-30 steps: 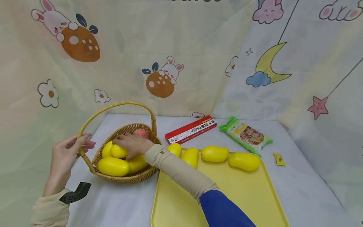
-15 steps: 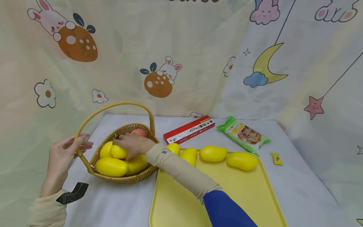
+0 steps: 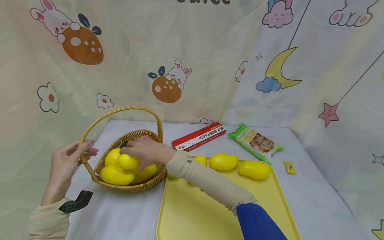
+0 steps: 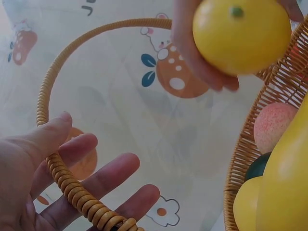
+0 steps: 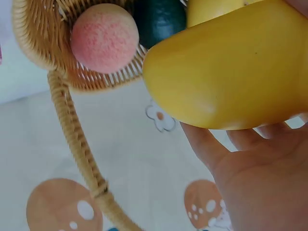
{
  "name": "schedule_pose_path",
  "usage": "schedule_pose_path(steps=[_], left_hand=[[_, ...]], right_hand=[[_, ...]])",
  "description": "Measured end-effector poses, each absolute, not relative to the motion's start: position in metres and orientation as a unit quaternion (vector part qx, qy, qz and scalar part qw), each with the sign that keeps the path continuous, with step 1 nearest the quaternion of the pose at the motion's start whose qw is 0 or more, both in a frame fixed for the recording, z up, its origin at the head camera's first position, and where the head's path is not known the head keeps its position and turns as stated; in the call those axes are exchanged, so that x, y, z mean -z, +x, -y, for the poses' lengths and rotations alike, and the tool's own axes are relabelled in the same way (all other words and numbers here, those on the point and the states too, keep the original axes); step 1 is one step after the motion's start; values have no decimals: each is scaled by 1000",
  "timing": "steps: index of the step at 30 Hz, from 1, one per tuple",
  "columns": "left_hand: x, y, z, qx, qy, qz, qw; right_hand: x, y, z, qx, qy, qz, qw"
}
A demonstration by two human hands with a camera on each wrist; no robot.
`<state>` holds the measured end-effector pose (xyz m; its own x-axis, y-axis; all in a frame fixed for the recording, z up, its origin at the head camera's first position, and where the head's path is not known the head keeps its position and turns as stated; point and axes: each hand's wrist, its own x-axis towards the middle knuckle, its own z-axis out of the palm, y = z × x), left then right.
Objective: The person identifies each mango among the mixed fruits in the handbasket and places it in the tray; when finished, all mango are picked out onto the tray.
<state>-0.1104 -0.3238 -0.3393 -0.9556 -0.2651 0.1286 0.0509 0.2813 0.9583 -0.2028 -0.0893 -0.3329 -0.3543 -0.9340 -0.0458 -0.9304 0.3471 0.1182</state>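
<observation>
Left of centre stands a wicker basket (image 3: pixel 141 188) with a tall arched handle (image 3: pixel 132 108). My left hand (image 3: pixel 64 163) holds the handle's left side, thumb on one side and fingers behind it. Over the fruit in the basket, my right hand (image 3: pixel 147 150) grips a yellow mango (image 3: pixel 129 161), which looks large in the right wrist view (image 5: pixel 221 67). Beneath it lie more yellow fruits (image 3: pixel 115 176). The right wrist view also shows a pink peach (image 5: pixel 104 38) and a dark green fruit (image 5: pixel 160 21) in the basket.
A yellow tray (image 3: pixel 222 206) stands right of the basket, with several mangoes (image 3: pixel 223 161) along its far edge, partly behind my right sleeve. Farther back lie a red pasta box (image 3: pixel 198 136) and a green food packet (image 3: pixel 255 141). A small yellow packet (image 3: pixel 289 167) is at the right.
My right hand has shifted slightly right with the mango, and its forearm now covers more of the tray's left mangoes. My left hand stays at the handle. The head view has shifted slightly.
</observation>
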Motion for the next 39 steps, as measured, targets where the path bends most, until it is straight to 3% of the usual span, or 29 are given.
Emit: schedule_pose_path(steps=[15, 33, 39], left_hand=[[340, -110, 324, 576, 76, 803, 132], [339, -109, 324, 562, 85, 812, 135], [339, -109, 324, 569, 78, 808, 133]], right_hand=[[319, -176, 29, 49, 570, 820, 19], [365, -155, -11, 49, 568, 822, -7], [378, -150, -15, 44, 579, 814, 25]])
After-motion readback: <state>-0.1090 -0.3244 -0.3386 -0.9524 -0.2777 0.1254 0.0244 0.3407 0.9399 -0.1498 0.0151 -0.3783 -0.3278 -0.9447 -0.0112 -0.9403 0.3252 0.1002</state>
